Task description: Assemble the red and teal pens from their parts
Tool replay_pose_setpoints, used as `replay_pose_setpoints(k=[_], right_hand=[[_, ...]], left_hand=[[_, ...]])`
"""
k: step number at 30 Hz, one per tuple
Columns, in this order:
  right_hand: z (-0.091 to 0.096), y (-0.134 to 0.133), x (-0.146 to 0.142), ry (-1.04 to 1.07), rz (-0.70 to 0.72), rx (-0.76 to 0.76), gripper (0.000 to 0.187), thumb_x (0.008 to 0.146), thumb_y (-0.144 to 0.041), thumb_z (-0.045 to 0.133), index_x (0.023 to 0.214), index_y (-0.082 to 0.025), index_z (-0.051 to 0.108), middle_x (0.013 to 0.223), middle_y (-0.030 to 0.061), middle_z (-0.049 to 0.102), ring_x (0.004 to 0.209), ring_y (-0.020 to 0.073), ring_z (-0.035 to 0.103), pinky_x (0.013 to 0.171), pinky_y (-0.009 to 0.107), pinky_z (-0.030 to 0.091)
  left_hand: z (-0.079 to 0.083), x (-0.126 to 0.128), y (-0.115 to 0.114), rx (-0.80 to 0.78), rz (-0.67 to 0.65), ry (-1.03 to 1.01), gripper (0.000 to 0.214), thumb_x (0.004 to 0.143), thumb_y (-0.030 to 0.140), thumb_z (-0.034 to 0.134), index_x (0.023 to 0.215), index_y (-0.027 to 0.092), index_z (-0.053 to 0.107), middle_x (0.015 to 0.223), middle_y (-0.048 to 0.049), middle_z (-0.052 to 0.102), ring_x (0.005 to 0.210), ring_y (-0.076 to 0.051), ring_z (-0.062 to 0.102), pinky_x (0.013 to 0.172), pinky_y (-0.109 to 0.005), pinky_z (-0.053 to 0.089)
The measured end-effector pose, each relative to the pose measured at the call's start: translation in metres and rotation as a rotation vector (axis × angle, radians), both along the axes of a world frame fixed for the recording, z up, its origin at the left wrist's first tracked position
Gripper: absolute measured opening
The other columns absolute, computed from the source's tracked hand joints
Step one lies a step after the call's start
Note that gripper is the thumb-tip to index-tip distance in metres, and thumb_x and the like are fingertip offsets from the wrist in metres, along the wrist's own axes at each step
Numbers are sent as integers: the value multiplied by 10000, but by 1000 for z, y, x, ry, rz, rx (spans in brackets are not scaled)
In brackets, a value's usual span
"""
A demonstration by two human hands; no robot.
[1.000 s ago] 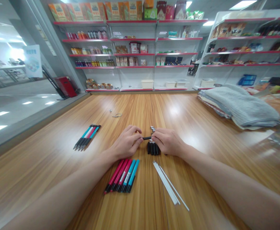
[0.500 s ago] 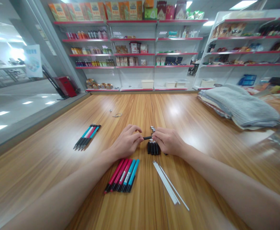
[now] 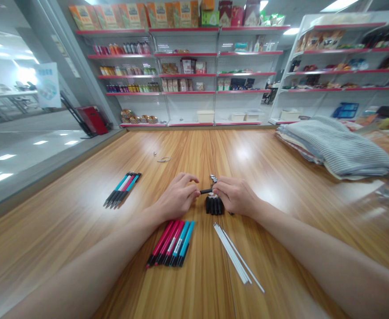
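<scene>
Black tube (image 3: 206, 191), one, being held near the middle of the desk (image 3: 187, 146).
Left hand (image 3: 181, 195) is pinching its nine-o'clock end, right hand (image 3: 236, 195) its three-o'clock end; from the tube, black sleeves (image 3: 214, 206) are lying close at five o'clock, silver parts (image 3: 213, 178) at one, white rods (image 3: 231, 254) farther out at five, coloured barrels (image 3: 174, 241) at seven. Risk: a slipping pinch could be dropping the tube onto the sleeves; a drifting right hand could be scattering the silver parts.
</scene>
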State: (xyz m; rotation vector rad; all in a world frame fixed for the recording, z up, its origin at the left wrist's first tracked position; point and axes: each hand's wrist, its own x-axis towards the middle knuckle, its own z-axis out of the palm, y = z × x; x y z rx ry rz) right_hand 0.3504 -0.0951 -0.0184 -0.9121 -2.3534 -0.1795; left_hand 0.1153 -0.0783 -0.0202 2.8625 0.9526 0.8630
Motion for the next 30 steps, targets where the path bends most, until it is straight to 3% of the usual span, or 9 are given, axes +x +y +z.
replay_pose_setpoints(k=[14, 22, 30], right_hand=[[-1, 0, 1, 14, 20, 11, 189, 916, -202, 459, 837, -173, 628, 778, 50, 601, 735, 143, 555, 646, 247, 385], [2, 0, 1, -29, -19, 13, 193, 928, -320, 486, 977, -179, 610, 897, 69, 612, 806, 159, 568, 660, 256, 390], [1, 1, 0, -111, -29, 104, 311, 959, -371, 431, 778, -171, 589, 784, 46, 586, 710, 134, 521, 608, 265, 320]], left_hand=[[1, 0, -1, -8, 0, -42, 124, 884, 272, 514, 824, 169, 549, 1125, -112, 531, 1051, -236, 484, 912, -415, 431], [-2, 1, 1, 35, 41, 58, 199, 946, 296, 412, 834, 176, 524, 821, -40, 559, 744, -155, 514, 702, -298, 398], [-4, 1, -3, -5, 20, 112, 185, 953, 226, 351, 934, 187, 531, 824, -33, 616, 715, -142, 568, 603, -255, 374]])
